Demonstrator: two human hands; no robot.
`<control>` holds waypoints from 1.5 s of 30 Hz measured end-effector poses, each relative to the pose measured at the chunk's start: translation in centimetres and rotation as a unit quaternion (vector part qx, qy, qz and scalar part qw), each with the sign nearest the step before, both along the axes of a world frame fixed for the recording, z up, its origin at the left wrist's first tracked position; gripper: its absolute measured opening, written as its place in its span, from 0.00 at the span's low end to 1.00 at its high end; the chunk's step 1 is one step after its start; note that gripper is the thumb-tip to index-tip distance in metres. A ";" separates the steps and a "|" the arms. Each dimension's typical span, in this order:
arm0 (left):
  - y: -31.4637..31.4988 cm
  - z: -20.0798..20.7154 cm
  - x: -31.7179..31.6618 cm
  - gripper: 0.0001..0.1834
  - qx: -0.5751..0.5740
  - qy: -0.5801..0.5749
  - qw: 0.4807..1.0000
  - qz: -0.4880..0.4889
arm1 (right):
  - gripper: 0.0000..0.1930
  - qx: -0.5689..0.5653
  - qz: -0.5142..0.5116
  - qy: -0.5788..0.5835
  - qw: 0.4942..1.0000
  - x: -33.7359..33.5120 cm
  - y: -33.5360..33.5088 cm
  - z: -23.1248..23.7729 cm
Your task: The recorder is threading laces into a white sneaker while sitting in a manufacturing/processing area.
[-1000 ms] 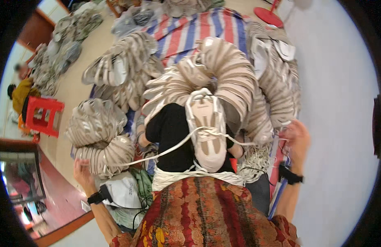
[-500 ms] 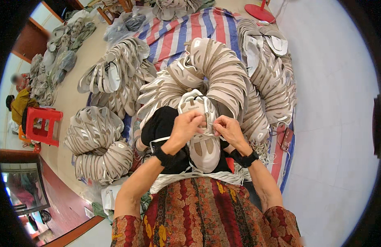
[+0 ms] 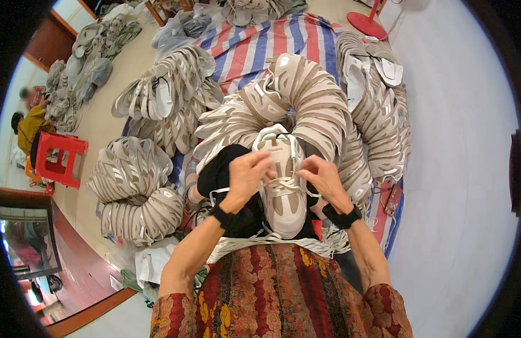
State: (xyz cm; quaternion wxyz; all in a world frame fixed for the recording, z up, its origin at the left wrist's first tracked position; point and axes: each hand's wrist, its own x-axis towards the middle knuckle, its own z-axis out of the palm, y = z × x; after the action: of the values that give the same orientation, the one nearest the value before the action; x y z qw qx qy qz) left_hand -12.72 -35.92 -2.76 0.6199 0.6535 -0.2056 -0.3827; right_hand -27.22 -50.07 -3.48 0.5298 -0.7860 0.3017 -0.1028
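A beige and white shoe upper [image 3: 287,209] with tan mesh panels lies toe toward me over my black-covered lap. White shoelaces [image 3: 286,183] cross its lower throat. On its left side my left hand [image 3: 249,176] is bent over the edge, its fingertips smeared by motion, so I cannot see what they hold. My right hand [image 3: 322,177] is closed in a pinch at the right eyelet edge, apparently on the shoelace; the strand itself hardly shows. Both wrists wear black bands.
Curved rows of stacked shoe uppers [image 3: 311,107] lie just beyond, with more bundles at left [image 3: 133,174] and right [image 3: 384,129]. Under them spreads a striped tarp [image 3: 271,45]. A red stool [image 3: 60,158] and another person [image 3: 29,132] are at far left.
My hands have moved apart from the shoe's throat, the right one toward the right edge. More of the crossed shoelaces shows. The whole view has shifted slightly.
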 end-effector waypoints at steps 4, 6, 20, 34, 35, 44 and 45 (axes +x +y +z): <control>3.7 -0.4 1.0 0.06 0.119 -0.023 0.992 0.019 | 0.05 -0.326 0.109 -0.198 0.918 2.7 1.4 1.1; 4.4 -1.1 0.5 0.05 0.158 -0.011 0.987 -0.030 | 0.05 -0.291 0.175 -0.210 0.917 3.8 2.4 1.0; 3.9 -2.1 0.0 0.07 0.130 0.017 0.990 -0.059 | 0.09 -0.315 0.237 -0.140 0.908 4.4 3.1 -0.3; 4.0 -3.4 1.6 0.10 0.117 0.203 0.964 -0.125 | 0.11 -0.311 0.252 -0.131 0.907 4.6 3.7 -0.1; 3.8 -3.5 1.4 0.10 0.089 0.215 0.963 -0.136 | 0.11 -0.312 0.252 -0.117 0.908 4.6 3.6 -0.1; 3.3 -3.4 1.9 0.09 0.120 -0.366 0.899 -0.206 | 0.11 -0.302 0.258 -0.122 0.910 4.7 3.4 -0.4; 3.3 -3.4 2.1 0.08 0.126 -0.402 0.882 -0.210 | 0.11 -0.298 0.261 -0.118 0.911 4.7 3.4 -0.3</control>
State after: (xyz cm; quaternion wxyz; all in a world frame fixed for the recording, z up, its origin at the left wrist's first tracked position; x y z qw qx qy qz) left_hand -10.66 -32.61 -6.17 0.3018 0.7654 -0.5194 -0.2310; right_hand -22.52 -46.68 -3.83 0.3110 -0.9400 -0.0240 -0.1380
